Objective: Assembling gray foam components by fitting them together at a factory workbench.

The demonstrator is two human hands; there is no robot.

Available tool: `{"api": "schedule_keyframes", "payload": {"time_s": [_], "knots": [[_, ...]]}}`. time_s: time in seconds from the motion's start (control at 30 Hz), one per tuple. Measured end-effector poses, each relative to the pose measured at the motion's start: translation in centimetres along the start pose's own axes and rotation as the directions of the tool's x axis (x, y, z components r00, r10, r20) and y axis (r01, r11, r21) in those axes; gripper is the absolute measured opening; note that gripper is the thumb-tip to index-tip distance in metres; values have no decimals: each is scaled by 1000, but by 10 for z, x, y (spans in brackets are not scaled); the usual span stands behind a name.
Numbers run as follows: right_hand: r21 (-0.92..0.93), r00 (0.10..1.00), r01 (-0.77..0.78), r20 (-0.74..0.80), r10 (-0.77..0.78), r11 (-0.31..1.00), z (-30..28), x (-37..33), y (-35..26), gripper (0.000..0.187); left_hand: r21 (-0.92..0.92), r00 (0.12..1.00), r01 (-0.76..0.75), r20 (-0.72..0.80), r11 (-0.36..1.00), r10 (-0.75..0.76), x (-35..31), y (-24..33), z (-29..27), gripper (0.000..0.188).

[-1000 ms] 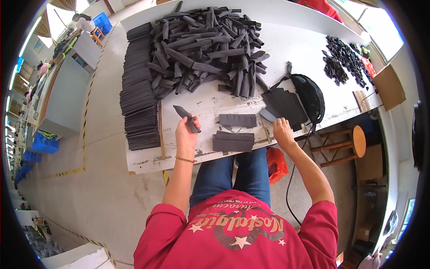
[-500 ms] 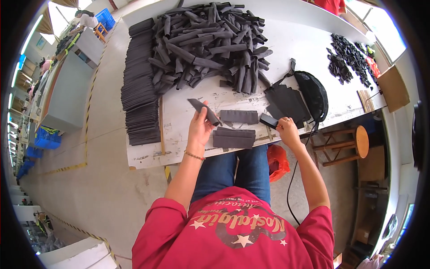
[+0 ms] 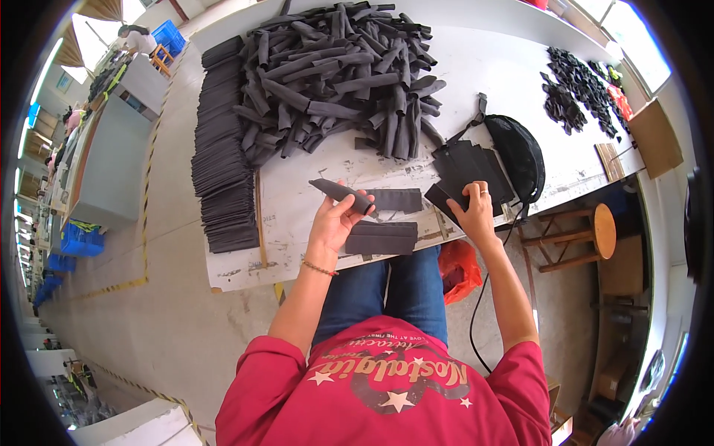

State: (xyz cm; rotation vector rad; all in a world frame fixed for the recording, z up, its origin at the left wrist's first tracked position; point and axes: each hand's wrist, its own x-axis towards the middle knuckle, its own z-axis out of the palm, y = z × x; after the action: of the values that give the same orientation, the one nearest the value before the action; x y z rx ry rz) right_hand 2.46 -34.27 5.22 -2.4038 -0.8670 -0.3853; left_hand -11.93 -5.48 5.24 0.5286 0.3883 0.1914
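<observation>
Left hand: here we are, the left hand (image 3: 331,223) wrapped round a grey roll (image 3: 341,196), fingers closed on its lower end.
Roll: up off the table (image 3: 286,234), we judge, long axis slanting from upper left down to the right, lower end facing the right hand.
Right hand: our right hand (image 3: 477,213) has its thumb at the edge of a black card (image 3: 440,199); whether the fingers pinch it, we can't tell.
Card: just left of the right hand, the nearer one, its slant much like the roll's.
Gap: roll left, card right, and between them we see a flat grey strip (image 3: 398,199)!
Around: black stack (image 3: 476,167) beyond the right hand, big pile (image 3: 335,82) ahead.
</observation>
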Motion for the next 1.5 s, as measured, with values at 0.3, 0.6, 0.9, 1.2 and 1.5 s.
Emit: {"api": "schedule_keyframes", "payload": {"time_s": [0.3,0.6,0.9,1.2,1.5], "knots": [[344,995,-38,96,5,938,-14,3,-84,58,1,996,-33,-84,999,33,12,-6,2,22],[319,993,121,-38,-115,940,0,-2,-124,32,28,998,5,-64,1000,-3,9,-4,12,33],[77,947,275,-193,-257,958,0,2,-127,25,-1,998,47,52,999,-47,-8,-2,29,42],[26,934,257,-264,-241,966,7,7,-154,31,110,996,-88,42,990,84,-26,-9,58,50],[289,989,137,4,-144,947,12,-16,-156,46,15,956,-222,202,975,214,-18,-17,56,31]]}}
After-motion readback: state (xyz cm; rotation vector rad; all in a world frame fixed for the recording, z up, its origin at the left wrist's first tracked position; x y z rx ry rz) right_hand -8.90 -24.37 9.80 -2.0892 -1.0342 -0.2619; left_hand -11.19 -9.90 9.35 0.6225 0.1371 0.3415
